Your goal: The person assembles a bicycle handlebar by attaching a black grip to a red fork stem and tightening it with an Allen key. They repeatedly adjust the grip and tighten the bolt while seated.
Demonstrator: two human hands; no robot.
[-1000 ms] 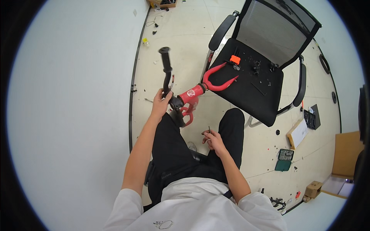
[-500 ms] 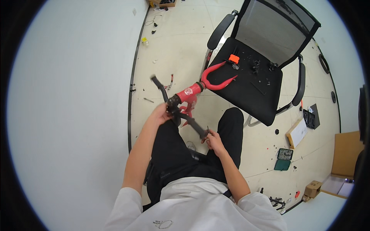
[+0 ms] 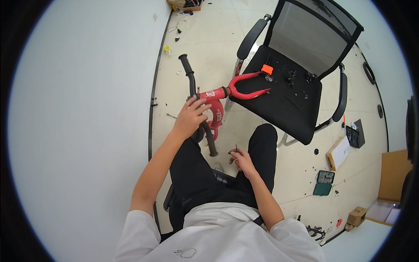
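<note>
A red child's bike frame (image 3: 217, 114) stands in front of my left knee, its red fork (image 3: 247, 94) reaching to the front edge of the black chair seat. Across its head tube lies a black handlebar (image 3: 210, 139) with dark grips, one end pointing away and the other toward me. My left hand (image 3: 190, 117) lies over the middle of the handlebar, fingers bent over it and somewhat apart; the clamp is hidden beneath. Over my right thigh, my right hand (image 3: 242, 161) pinches a thin dark rod-shaped tool (image 3: 237, 148), upright and apart from the bike.
The black mesh chair (image 3: 279, 105) carries an orange piece (image 3: 267, 69), small black parts and an L-shaped key. On the floor to the right are a green case (image 3: 322, 188), a tool box (image 3: 352, 136) and a cardboard box (image 3: 356, 215). A white wall (image 3: 96, 122) rises at left.
The handlebar has swung round, its near grip moving left, away from my right hand. My left hand has moved up from beside the stem onto the bar. The right hand has barely moved.
</note>
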